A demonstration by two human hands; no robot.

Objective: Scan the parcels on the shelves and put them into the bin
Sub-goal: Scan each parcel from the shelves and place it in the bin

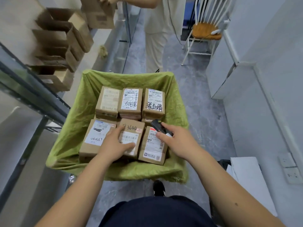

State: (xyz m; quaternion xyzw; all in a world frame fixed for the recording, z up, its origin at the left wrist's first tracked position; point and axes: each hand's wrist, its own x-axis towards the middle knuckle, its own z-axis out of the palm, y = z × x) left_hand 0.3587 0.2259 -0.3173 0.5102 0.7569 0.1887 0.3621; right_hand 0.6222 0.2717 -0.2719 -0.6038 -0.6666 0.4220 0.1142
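On your far left the shelves (34,89) hold open brown cartons (62,40), dark metal rails running away from you. Below and ahead sits the bin (72,128), lined with crinkled green cloth that sags over its rim. Inside, cardboard parcels lie flat in two rows of three, white labels up.

Your left hand (114,143) rests spread on the middle front parcel (132,128), palm down, fingers splayed over its label rather than curled around it. That parcel's long axis runs away from you, and it touches its neighbours on both sides. It lies straight ahead of the left hand, which is the nearer one; judging by this, seating or straightening it is a left-hand job.

Your right hand (177,141) is closed around a black scanner (158,126), hovering above the right front parcel (154,145).

The boxes look stiff, matte and square-edged; the labels are glossy.
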